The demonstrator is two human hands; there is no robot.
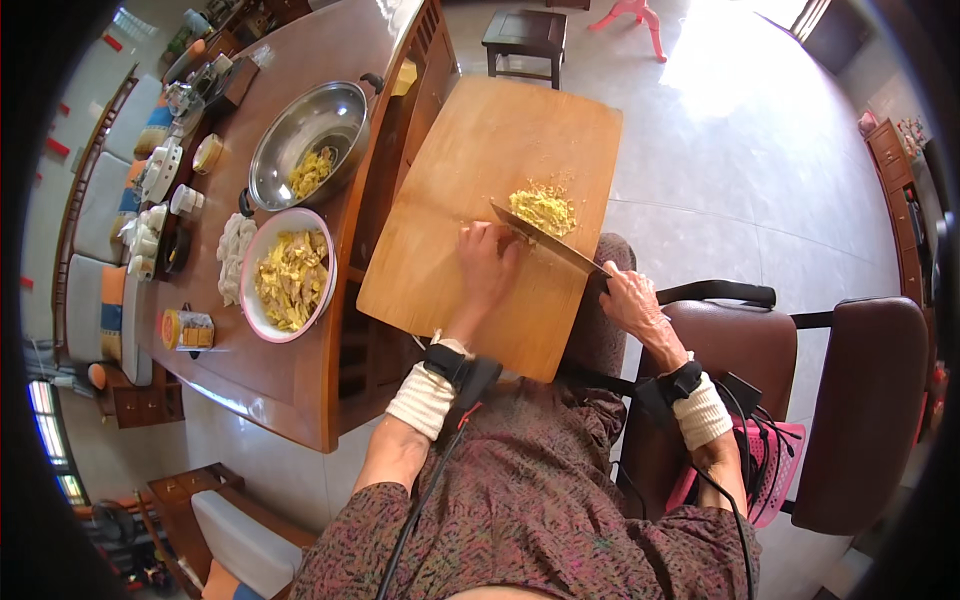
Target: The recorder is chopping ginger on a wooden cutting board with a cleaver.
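Note:
My right hand (pixel 631 301) is closed on the handle of a kitchen knife (pixel 551 241), its wide blade slanting up and left just above or on a wooden cutting board (pixel 442 195). Behind the blade lies a small heap of finely chopped yellow food (pixel 544 208). My left hand (pixel 486 262) rests at the near side of the blade, fingers bent; whether something small is under the fingertips is hidden. Left of the board, a white bowl with a pink rim (pixel 247 300) holds yellow and brownish pieces. A steel two-handled pan (pixel 277 142) holds a smaller yellow heap.
The wooden table (pixel 262 397) stands left, with white cloth (pixel 234 259), a yellow-lidded jar (pixel 187 330) and small tubs on it. At my right is a brown office chair (pixel 731 337) with a pink basket (pixel 772 469). Cables run along both forearms. A dark stool (pixel 525 30) stands beyond the board.

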